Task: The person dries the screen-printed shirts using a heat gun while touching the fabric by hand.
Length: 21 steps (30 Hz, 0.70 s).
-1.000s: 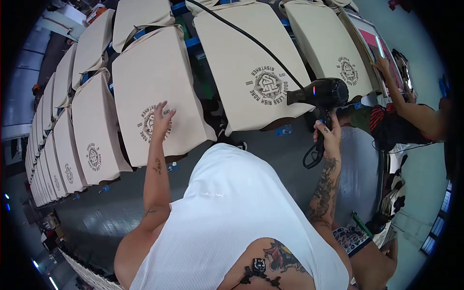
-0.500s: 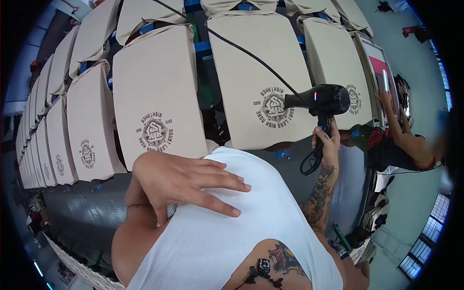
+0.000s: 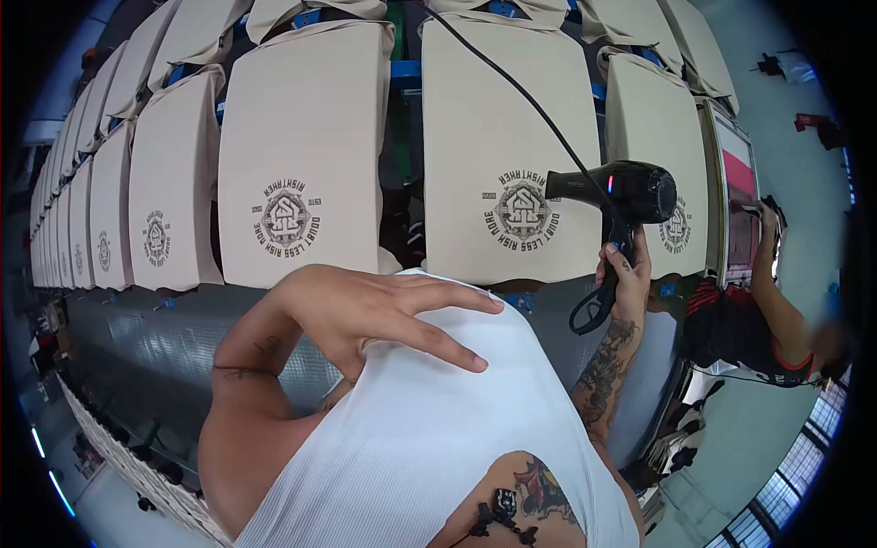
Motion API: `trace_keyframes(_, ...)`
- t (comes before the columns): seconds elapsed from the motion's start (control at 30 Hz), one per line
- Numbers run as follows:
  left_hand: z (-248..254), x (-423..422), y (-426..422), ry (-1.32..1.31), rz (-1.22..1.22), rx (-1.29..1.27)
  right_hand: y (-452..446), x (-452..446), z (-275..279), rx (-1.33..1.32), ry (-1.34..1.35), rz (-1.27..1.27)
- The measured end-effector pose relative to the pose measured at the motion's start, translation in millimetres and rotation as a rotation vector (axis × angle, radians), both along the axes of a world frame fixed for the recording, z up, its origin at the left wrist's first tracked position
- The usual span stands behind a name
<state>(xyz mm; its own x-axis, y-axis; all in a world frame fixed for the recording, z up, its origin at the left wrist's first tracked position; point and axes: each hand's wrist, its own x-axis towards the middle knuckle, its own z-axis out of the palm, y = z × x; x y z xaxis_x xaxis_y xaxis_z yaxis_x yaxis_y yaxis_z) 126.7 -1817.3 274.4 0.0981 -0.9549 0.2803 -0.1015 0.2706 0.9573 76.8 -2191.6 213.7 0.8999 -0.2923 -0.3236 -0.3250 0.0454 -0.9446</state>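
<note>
A black hair dryer [image 3: 630, 190] is held by its handle in my right hand [image 3: 628, 274], with the nozzle pointing left over the dark round print [image 3: 523, 210] on a beige fabric panel [image 3: 502, 110]. The dryer's cord runs up and to the left across that panel. My left hand [image 3: 393, 315] is spread, palm down, over the front of my white top [image 3: 438, 411], holding nothing. Beyond it, a second beige panel [image 3: 301, 119] carries the same print [image 3: 286, 217].
Rows of similar beige panels [image 3: 174, 183] stretch to the left and behind. On the right, a co-worker [image 3: 749, 329] reaches over a framed screen [image 3: 738, 173] with a pink area. Grey floor [image 3: 183, 338] lies below the panels' front edge.
My left hand has moved from above the left panel's print back to my top. The hair dryer stays in my right hand, near the right print. The view has turned slightly.
</note>
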Motion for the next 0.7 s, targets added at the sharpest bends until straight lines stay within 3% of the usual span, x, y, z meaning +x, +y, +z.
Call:
trace_keyframes(0.23,15.8,-26.5,-30.5,0.004,0.092,-0.019,-41.1,-10.3,-7.3,0.059,-0.024,0.070)
trace_keyframes(0.3,25.9,-33.8,-33.9,-0.095,0.220,0.150,-53.4,-16.4,-8.8,0.064,-0.010,0.089)
trace_keyframes(0.33,40.5,-34.5,-30.5,-0.081,0.045,0.245,-59.3,-20.5,-9.9,0.071,-0.014,0.090)
trace_keyframes(0.37,47.8,-38.9,-33.7,-0.093,0.045,0.253,-65.4,-22.2,-11.7,0.082,-0.023,0.099)
trace_keyframes(0.5,59.0,-68.9,-51.8,-0.102,-0.013,0.139,-83.2,-26.7,-17.2,0.072,-0.049,0.127)
trace_keyframes(0.57,57.8,-75.6,-61.1,-0.101,0.112,0.175,-88.0,-25.5,-19.3,0.083,-0.055,0.126)
trace_keyframes(0.7,44.9,-82.2,-64.1,0.004,0.301,-0.154,-86.0,-22.4,-18.4,0.084,-0.059,0.117)
